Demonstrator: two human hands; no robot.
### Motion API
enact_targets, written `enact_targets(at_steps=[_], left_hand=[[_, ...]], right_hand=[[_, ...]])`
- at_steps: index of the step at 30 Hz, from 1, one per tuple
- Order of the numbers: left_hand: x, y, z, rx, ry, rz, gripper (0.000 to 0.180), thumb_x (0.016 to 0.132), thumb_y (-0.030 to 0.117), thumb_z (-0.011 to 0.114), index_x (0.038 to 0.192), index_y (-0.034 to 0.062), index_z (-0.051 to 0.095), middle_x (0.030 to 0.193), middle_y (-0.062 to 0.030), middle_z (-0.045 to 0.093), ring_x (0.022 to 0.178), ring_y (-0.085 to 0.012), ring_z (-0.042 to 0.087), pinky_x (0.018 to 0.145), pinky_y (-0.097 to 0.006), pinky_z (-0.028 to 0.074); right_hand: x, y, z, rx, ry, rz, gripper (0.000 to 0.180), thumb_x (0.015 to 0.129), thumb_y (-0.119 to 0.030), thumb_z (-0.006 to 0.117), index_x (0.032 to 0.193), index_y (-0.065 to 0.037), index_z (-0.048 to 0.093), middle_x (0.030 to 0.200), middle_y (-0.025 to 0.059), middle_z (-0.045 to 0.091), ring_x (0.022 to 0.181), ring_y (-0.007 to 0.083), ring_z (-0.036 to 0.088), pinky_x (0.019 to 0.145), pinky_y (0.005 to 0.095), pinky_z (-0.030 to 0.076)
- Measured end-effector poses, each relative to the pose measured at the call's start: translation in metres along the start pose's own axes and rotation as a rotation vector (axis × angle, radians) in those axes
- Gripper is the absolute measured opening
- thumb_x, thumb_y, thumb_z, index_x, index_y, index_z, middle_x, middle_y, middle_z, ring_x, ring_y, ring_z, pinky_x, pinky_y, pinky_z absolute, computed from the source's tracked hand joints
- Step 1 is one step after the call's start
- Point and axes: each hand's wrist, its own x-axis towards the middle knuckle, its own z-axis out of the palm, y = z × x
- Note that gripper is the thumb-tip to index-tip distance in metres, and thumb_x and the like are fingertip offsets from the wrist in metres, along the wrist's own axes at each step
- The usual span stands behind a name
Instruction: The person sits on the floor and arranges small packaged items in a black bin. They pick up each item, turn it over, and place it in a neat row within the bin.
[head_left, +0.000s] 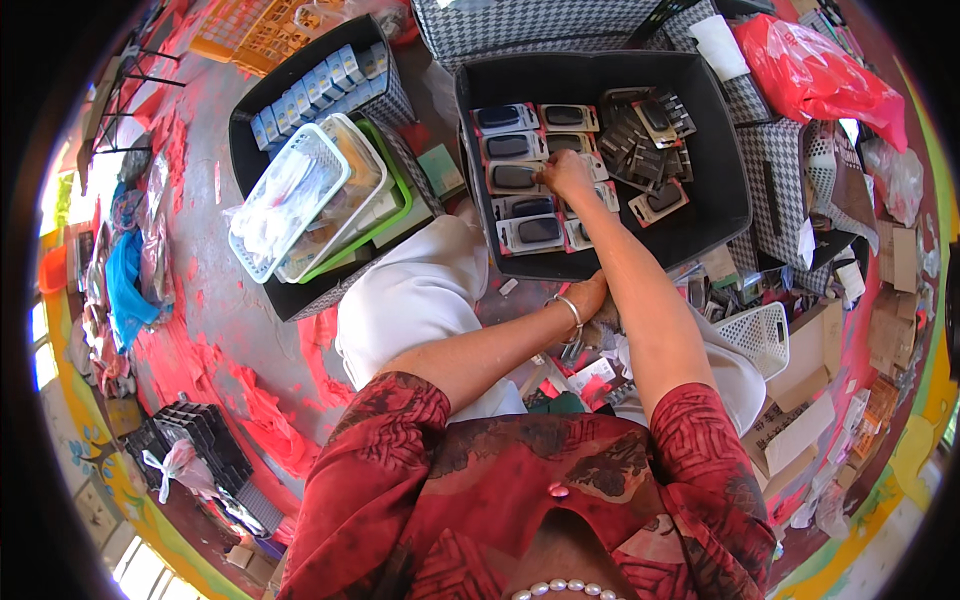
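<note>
A black fabric bin stands before me, holding rows of blister packs with dark, rounded items on white cards. My right hand reaches into it, fingers closed in a pinch at the right end of one blister pack in the left column. In the bin's right half, more packs lie in a loose, overlapping heap, and a single pack rests below them. My left hand, with a bracelet at the wrist, is beneath my right forearm by the bin's near edge; its fingers are hidden.
Left of the bin, another dark bin holds blue-white boxes and stacked plastic baskets. A red plastic bag lies at the far right. A white basket and opened cardboard boxes sit by my right knee.
</note>
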Motion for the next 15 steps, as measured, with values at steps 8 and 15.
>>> enact_targets(at_steps=[8,15], left_hand=[[0.012,-0.008,0.002,-0.009,0.04,-0.054,0.059,0.081,0.05,0.035,0.107,0.0006,0.053,0.105,-0.0188,0.056,0.095,-0.0255,0.056,0.08,-0.033,0.042],[0.021,-0.014,0.002,-0.2,-0.064,-0.079,0.059,0.078,0.048,0.038,0.1,-0.0038,0.055,0.1,-0.0184,0.057,0.089,-0.0247,0.057,0.076,-0.033,0.042]], right_hand=[[0.005,0.006,-0.021,0.119,-0.035,0.005,0.027,0.072,-0.016,0.063,0.094,0.0,0.061,0.075,0.0119,0.062,0.062,0.0179,0.061,0.053,0.0305,0.048],[-0.045,0.027,-0.04,-0.149,-0.279,-0.373,0.045,0.059,-0.02,0.072,0.1,-0.004,0.06,0.076,0.013,0.062,0.071,0.0214,0.06,0.062,0.0315,0.046]])
